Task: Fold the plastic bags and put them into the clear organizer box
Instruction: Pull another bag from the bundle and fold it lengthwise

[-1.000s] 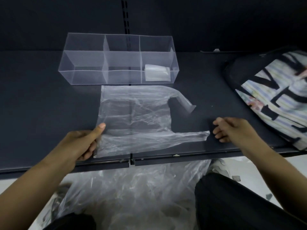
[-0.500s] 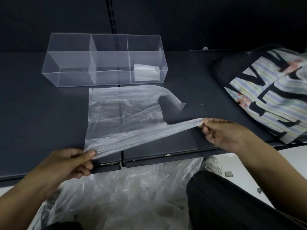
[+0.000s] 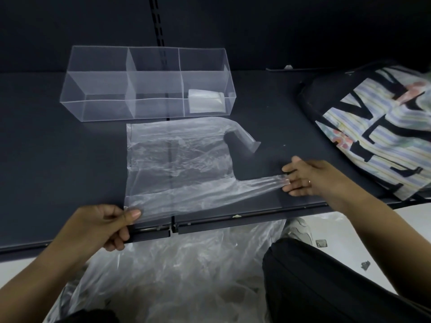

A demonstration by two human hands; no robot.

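A clear plastic bag (image 3: pixel 177 159) lies spread on the dark shelf (image 3: pixel 58 159), its handles pointing right. My left hand (image 3: pixel 105 223) pinches the bag's near left corner at the shelf's front edge. My right hand (image 3: pixel 305 177) pinches the end of the near handle, pulled taut to the right. The far handle (image 3: pixel 245 137) lies loose. Behind the bag stands the clear organizer box (image 3: pixel 149 82) with three compartments; a folded bag (image 3: pixel 205 101) rests in the right one.
A striped, patterned tote bag (image 3: pixel 377 127) lies on the shelf at the right. Below the shelf's front edge a heap of loose clear plastic bags (image 3: pixel 175 271) sits by my dark-trousered knee (image 3: pixel 326 283). A dark back panel rises behind the box.
Both hands took hold of the bag's near edge, lifted it and stretched it taut; now that edge has come back down close to the shelf, still held between them.
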